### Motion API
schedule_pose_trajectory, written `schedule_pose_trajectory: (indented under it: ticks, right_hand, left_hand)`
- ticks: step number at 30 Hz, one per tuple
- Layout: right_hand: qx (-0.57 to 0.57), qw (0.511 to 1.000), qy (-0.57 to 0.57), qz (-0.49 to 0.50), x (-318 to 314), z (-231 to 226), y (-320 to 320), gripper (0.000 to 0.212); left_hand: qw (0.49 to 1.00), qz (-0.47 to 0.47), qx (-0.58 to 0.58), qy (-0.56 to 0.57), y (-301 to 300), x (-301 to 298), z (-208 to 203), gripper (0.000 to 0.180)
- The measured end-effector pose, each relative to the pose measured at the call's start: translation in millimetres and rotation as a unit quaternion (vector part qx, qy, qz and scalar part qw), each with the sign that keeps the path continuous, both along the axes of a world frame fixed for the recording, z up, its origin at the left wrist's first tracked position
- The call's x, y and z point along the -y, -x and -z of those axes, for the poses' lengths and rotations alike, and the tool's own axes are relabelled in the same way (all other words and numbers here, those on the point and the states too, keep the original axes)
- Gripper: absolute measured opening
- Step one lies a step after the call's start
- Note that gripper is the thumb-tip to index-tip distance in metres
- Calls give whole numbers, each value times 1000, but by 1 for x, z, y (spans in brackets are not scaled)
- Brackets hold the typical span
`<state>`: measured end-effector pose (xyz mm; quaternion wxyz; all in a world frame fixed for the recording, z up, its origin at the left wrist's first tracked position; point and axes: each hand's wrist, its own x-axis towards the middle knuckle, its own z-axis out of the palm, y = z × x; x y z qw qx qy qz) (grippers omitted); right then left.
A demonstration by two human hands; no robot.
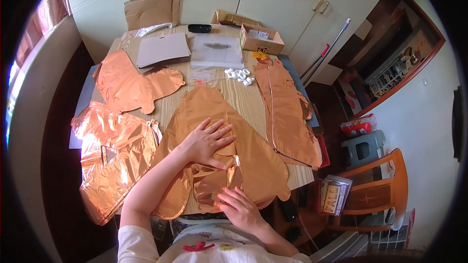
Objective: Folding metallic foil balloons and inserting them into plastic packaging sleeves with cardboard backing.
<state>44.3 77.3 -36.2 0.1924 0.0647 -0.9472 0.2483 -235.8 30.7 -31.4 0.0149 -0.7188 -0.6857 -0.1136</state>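
Observation:
A large deflated copper-coloured foil balloon (pixel 253 151) lies on the table in front of me, wide at the near side and narrowing away from me. My left hand (pixel 207 141) presses flat on its middle with the fingers spread. Closer to the table's near edge, my right hand (pixel 240 209) rests at the balloon's creased lower part, fingers stretched and loosely apart. Between the two hands the foil is wrinkled and shiny. More flat foil pieces lie around: one at the upper left (pixel 122 83), a crumpled one at the lower left (pixel 114 156), and a long folded one (pixel 287 117) on the right.
Behind the balloon are a stack of grey-white boards (pixel 163 50), a clear plastic sleeve (pixel 217 51), several white ribbon rolls (pixel 239 75), a black tray (pixel 200 28) and an open cardboard box (pixel 262 40). A wooden chair (pixel 397 185) holding a plastic-wrapped package (pixel 335 194) stands at the right.

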Motion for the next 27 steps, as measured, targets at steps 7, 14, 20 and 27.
schedule_pose_trajectory:
  ticks: [7, 14, 20, 27]
  right_hand:
    - [-1, 997, 80, 15, -21, -12, -2, 36]
    - [75, 990, -54, 104, -56, -10, 5, 52]
    - [95, 983, -122, 98, -51, -11, 6, 58]
    - [135, 972, -170, 84, -51, -10, 6, 65]
  left_hand:
    - [1000, 2, -4, 12, -1, 2, -4, 116]
    - [1000, 0, -10, 18, -3, 2, -6, 118]
    - [1000, 5, -12, 14, -1, 2, -5, 119]
    - [1000, 7, -15, 14, -1, 2, -5, 119]
